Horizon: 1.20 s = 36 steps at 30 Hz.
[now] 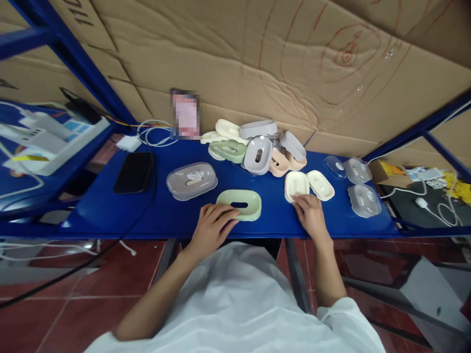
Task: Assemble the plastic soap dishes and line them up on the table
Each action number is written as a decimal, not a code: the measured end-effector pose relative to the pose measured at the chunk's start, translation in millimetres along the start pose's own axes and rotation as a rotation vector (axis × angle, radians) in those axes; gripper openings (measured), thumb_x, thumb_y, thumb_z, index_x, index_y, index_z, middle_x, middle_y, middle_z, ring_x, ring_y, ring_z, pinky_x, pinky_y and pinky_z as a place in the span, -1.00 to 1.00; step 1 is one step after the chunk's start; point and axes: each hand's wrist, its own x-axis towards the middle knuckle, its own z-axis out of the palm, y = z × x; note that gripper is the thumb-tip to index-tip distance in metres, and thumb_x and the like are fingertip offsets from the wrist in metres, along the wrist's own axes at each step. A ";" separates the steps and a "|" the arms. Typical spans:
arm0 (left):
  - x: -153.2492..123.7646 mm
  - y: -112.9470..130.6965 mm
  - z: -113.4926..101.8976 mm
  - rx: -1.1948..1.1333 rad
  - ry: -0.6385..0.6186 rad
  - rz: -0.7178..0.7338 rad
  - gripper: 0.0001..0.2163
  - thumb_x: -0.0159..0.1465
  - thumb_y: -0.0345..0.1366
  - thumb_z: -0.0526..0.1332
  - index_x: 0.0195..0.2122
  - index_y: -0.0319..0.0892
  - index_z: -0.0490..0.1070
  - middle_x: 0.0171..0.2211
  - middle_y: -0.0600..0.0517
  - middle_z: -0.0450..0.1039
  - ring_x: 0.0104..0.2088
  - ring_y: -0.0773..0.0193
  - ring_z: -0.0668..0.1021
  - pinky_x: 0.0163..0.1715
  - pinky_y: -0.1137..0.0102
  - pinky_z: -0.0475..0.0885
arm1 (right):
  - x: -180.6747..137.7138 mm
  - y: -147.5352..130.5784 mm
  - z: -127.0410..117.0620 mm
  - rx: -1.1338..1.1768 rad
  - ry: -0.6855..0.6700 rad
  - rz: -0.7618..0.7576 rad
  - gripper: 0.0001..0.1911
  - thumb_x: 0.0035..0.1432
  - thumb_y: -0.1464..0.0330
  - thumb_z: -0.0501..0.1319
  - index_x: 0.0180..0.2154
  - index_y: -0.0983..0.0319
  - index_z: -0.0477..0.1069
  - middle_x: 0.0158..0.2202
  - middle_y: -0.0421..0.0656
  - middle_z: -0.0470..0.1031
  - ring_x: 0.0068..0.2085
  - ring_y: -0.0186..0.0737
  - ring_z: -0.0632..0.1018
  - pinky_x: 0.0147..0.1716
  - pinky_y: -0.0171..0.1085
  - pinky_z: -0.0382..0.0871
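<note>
Blue table (147,218), near edge: green tray (247,205), with the left hand (213,224) lying slack over its left end, not clamped. Right of the green tray, the right hand (311,214) rests open fingertips on a cream tray (296,184). Left of it, a grey box (191,181); beyond it, a pile (257,144). Judged light, stiff, slick: grip by the long rims.

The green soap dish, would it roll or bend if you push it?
Probably no rolling: the green soap dish is a low oval lying flat on the blue shelf, so it would likely slide. It looks like moulded plastic, so probably stiff and light.
</note>
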 end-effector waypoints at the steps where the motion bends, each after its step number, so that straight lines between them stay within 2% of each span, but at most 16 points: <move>1: 0.1 0.8 -1.1 -0.025 0.059 -0.013 -0.82 0.51 -0.28 0.25 0.08 0.01 0.55 0.02 -0.02 0.64 0.06 0.10 0.62 0.12 0.11 0.41 | -9.6 -10.5 -2.7 0.041 -0.013 -0.055 -0.66 0.54 0.27 0.10 0.13 0.10 0.60 0.03 -0.03 0.67 0.11 0.06 0.61 0.29 0.16 0.33; 3: 1.9 2.6 -3.2 -0.070 0.147 -0.024 -0.83 0.50 -0.29 0.28 0.08 -0.01 0.54 0.02 -0.01 0.63 0.06 0.12 0.61 0.11 0.14 0.44 | -24.8 -27.8 -8.6 0.110 -0.048 -0.131 -0.66 0.54 0.33 0.12 0.18 0.02 0.56 0.13 -0.11 0.65 0.22 0.04 0.57 0.36 0.21 0.26; 5: 4.8 5.6 -3.7 -0.084 0.168 -0.001 -0.82 0.49 -0.31 0.29 0.08 -0.02 0.53 0.02 -0.01 0.62 0.07 0.12 0.61 0.12 0.14 0.45 | -32.1 -39.4 -10.6 0.173 -0.073 -0.167 -0.62 0.54 0.37 0.11 0.23 -0.02 0.53 0.24 -0.15 0.59 0.31 0.03 0.51 0.36 0.20 0.31; 8: 8.5 15.2 1.6 -0.034 0.108 0.048 -0.82 0.49 -0.33 0.28 0.08 -0.06 0.54 0.02 -0.04 0.63 0.07 0.11 0.60 0.14 0.13 0.42 | -30.1 -51.4 -2.0 0.248 -0.052 -0.156 -0.61 0.54 0.35 0.10 0.27 0.04 0.50 0.33 -0.08 0.50 0.36 0.04 0.47 0.33 0.14 0.41; 12: 8.7 33.3 16.4 0.091 0.016 0.066 -0.82 0.52 -0.34 0.23 0.08 -0.07 0.55 0.03 -0.05 0.65 0.07 0.11 0.62 0.16 0.12 0.36 | -21.3 -69.0 16.9 0.319 -0.037 -0.079 -0.56 0.55 0.30 0.11 0.36 0.12 0.35 0.25 0.02 0.55 0.30 0.04 0.54 0.29 0.12 0.49; 13: 8.3 36.5 19.5 0.117 0.014 0.065 -0.82 0.52 -0.34 0.22 0.08 -0.08 0.55 0.04 -0.05 0.65 0.07 0.11 0.62 0.17 0.12 0.35 | -20.2 -73.3 19.7 0.332 -0.023 -0.058 -0.53 0.55 0.31 0.10 0.40 0.13 0.29 0.29 0.04 0.52 0.33 0.04 0.52 0.30 0.13 0.48; 15: 7.6 39.8 23.4 0.161 0.019 0.067 -0.80 0.53 -0.34 0.20 0.10 -0.09 0.55 0.05 -0.06 0.65 0.08 0.11 0.63 0.18 0.11 0.33 | -19.4 -79.6 21.5 0.336 0.009 -0.055 -0.46 0.55 0.32 0.08 0.47 0.13 0.17 0.45 0.09 0.32 0.46 0.07 0.38 0.36 0.17 0.42; 17: 6.7 39.7 24.1 0.198 0.020 0.099 -0.77 0.54 -0.32 0.20 0.16 -0.10 0.53 0.07 -0.09 0.64 0.07 0.10 0.63 0.18 0.12 0.33 | -19.0 -82.1 19.1 0.320 -0.017 -0.132 -0.41 0.53 0.27 0.15 0.49 0.09 0.14 0.57 0.06 0.08 0.55 0.13 0.20 0.43 0.23 0.31; 18: 6.1 38.9 23.4 0.214 0.011 0.126 -0.74 0.54 -0.27 0.21 0.21 -0.10 0.50 0.10 -0.12 0.63 0.08 0.08 0.63 0.16 0.12 0.35 | -18.5 -82.1 17.1 0.313 -0.052 -0.186 -0.39 0.52 0.24 0.19 0.49 0.06 0.17 0.59 0.02 0.04 0.56 0.14 0.15 0.45 0.25 0.28; 20: 4.2 36.1 21.1 0.239 -0.018 0.178 -0.61 0.52 -0.13 0.25 0.31 -0.10 0.44 0.19 -0.18 0.58 0.11 0.03 0.62 0.12 0.13 0.39 | -16.6 -80.9 12.6 0.316 -0.126 -0.268 -0.41 0.49 0.19 0.25 0.45 0.01 0.25 0.57 -0.05 0.12 0.57 0.14 0.15 0.46 0.25 0.26; 22: 1.9 32.1 17.9 0.253 -0.042 0.199 -0.56 0.49 -0.05 0.28 0.32 -0.09 0.43 0.27 -0.22 0.52 0.15 -0.02 0.61 0.11 0.13 0.42 | -13.5 -80.2 8.8 0.353 -0.169 -0.288 -0.48 0.50 0.20 0.25 0.41 0.02 0.33 0.52 -0.09 0.25 0.56 0.08 0.17 0.46 0.21 0.29; 24: 0.1 26.7 13.9 0.253 -0.051 0.188 -0.66 0.49 -0.11 0.29 0.23 -0.07 0.51 0.28 -0.19 0.52 0.19 -0.02 0.59 0.15 0.12 0.42 | -9.4 -81.6 6.5 0.400 -0.191 -0.294 -0.55 0.52 0.26 0.21 0.36 0.06 0.39 0.48 -0.12 0.32 0.57 0.04 0.16 0.46 0.16 0.31; 27: -0.5 17.2 7.5 0.230 -0.066 0.176 -0.80 0.49 -0.22 0.29 0.09 -0.05 0.58 0.19 -0.09 0.60 0.22 0.00 0.58 0.26 0.06 0.37 | -2.0 -87.5 6.3 0.421 -0.205 -0.328 -0.61 0.54 0.33 0.15 0.31 0.14 0.45 0.48 -0.10 0.32 0.58 0.02 0.11 0.48 0.14 0.30; 29: -0.5 11.4 4.6 0.215 -0.071 0.172 -0.81 0.49 -0.24 0.30 0.09 -0.04 0.58 0.15 -0.05 0.64 0.21 0.01 0.59 0.29 0.02 0.36 | 2.2 -91.4 7.9 0.400 -0.194 -0.361 -0.62 0.54 0.35 0.14 0.30 0.16 0.46 0.46 -0.08 0.35 0.58 0.03 0.11 0.48 0.14 0.30; 33: -2.7 3.2 4.4 0.157 -0.064 0.171 -0.77 0.49 -0.24 0.30 0.13 -0.08 0.56 0.17 -0.09 0.62 0.25 -0.02 0.57 0.20 0.04 0.49 | 3.1 -96.5 12.1 0.291 -0.143 -0.404 -0.60 0.50 0.35 0.21 0.30 0.14 0.47 0.41 -0.07 0.42 0.56 0.06 0.19 0.46 0.15 0.35; 36: -4.6 0.1 6.2 0.092 -0.086 0.178 -0.76 0.48 -0.28 0.29 0.15 -0.08 0.56 0.20 -0.08 0.60 0.30 -0.02 0.54 0.25 0.04 0.52 | -2.0 -100.9 13.9 0.233 -0.101 -0.411 -0.57 0.47 0.34 0.27 0.31 0.13 0.47 0.36 -0.06 0.48 0.52 0.05 0.28 0.45 0.13 0.36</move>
